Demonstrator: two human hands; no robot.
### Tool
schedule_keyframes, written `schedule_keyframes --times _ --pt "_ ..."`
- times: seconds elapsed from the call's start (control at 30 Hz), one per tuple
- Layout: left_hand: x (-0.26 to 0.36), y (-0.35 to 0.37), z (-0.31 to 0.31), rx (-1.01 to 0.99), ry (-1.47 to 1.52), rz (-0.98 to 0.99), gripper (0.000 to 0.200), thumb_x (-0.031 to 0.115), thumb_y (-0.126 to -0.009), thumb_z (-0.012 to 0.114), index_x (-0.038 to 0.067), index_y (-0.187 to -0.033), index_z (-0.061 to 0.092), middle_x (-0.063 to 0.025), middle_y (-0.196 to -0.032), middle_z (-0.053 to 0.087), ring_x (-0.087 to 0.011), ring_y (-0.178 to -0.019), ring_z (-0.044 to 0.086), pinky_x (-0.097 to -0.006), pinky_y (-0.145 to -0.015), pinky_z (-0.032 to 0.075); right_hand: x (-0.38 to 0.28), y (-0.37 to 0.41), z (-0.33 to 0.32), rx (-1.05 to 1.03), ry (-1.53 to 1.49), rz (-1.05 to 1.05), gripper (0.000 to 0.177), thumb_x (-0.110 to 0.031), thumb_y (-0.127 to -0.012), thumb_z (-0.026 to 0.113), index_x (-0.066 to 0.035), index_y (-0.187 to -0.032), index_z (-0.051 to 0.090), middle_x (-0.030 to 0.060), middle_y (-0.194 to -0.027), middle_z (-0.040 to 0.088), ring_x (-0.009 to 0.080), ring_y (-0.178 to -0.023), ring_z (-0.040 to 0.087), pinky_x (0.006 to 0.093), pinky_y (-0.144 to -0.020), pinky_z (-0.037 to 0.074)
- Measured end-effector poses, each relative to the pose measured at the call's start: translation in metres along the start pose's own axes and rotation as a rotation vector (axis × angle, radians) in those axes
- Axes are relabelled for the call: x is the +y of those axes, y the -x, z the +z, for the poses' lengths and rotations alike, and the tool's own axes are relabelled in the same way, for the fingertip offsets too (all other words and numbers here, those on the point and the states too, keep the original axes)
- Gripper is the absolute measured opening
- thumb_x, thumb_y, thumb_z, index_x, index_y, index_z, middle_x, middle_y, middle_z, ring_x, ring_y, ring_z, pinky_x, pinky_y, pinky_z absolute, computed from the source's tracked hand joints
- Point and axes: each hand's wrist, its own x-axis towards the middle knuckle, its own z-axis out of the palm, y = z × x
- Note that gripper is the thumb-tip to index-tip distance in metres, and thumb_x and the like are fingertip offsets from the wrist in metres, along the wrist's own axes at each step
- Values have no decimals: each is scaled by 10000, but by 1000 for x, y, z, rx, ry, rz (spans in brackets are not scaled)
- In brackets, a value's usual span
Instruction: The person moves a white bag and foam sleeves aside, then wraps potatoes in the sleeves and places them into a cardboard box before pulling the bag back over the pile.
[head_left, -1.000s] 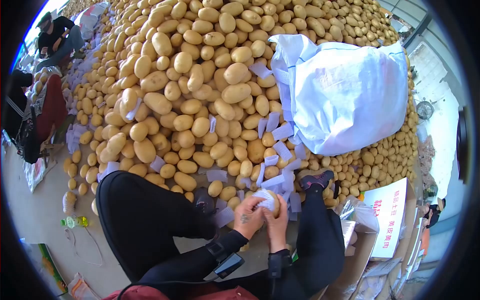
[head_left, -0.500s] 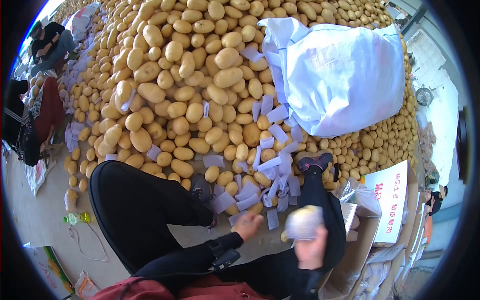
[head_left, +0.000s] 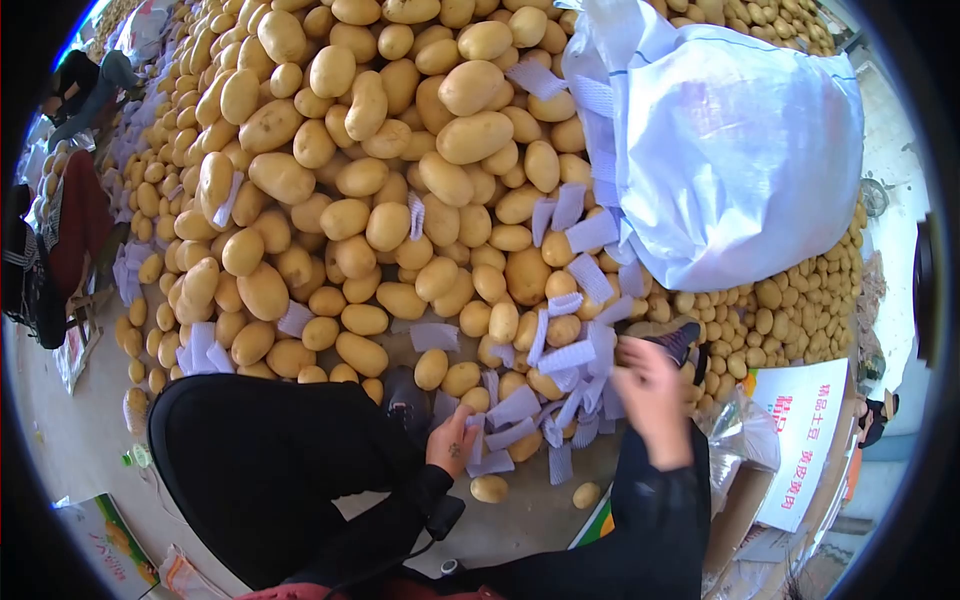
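Note:
My left hand (head_left: 452,440) is low in front of the potato pile, its fingers drawn together beside a small potato (head_left: 475,399) and a pale foam net sleeve (head_left: 476,438). What lies between those fingertips is hidden. Smeared by motion, my right hand (head_left: 652,400) reaches over the right side of the loose foam net sleeves (head_left: 570,356), near my shoe (head_left: 676,338). Whether it grips one of them does not show. Two single potatoes, one of them a yellow potato (head_left: 489,489), lie on the floor between my legs.
A large heap of potatoes (head_left: 380,180) rises ahead, with a stuffed white woven sack (head_left: 740,150) on its right. By my right leg stand a cardboard box (head_left: 735,510) and a printed white panel (head_left: 800,440). Another person's red-clad leg (head_left: 82,210) shows at left.
The foam-wrapped potato has left my right hand, which has moved up and forward to the foam sleeves. My left hand has shifted slightly left and forward. The camera view has shifted too.

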Motion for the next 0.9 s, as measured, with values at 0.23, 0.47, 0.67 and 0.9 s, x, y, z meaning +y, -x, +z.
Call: schedule_keyframes --times 0.23,0.47,0.67,0.9 --pt "13 -26 0 72 150 -210 238 141 -871 707 75 -1048 562 -195 -784 648 -406 -740 658 -442 -627 515 15 -184 238 -268 876 -531 575 -373 -694 791 -37 -1145 670 153 -1177 659 294 -1134 591 407 -948 455" --pt "7 -52 -19 389 78 -221 155 137 -855 710 50 -906 592 -98 -732 597 -338 -711 597 -413 -709 484 17 -177 258 -422 905 -358 705 -583 -582 831 -47 -1027 721 169 -1055 704 346 -1001 669 426 -867 515" --pt "-10 -60 -36 528 -132 -130 120 160 -956 585 44 -939 556 -122 -822 597 -310 -767 581 -398 -794 451 13 -126 237 -368 645 -304 604 -474 -637 839 -11 -971 640 200 -986 699 359 -986 666 437 -841 530" --pt "40 -74 -48 316 1238 -431 48 148 -988 552 112 -1002 579 -5 -872 645 -130 -740 634 -272 -583 508 50 -24 155 -449 -1298 464 506 -389 -927 625 -96 -1334 555 103 -1227 650 282 -1110 635 449 -964 512"
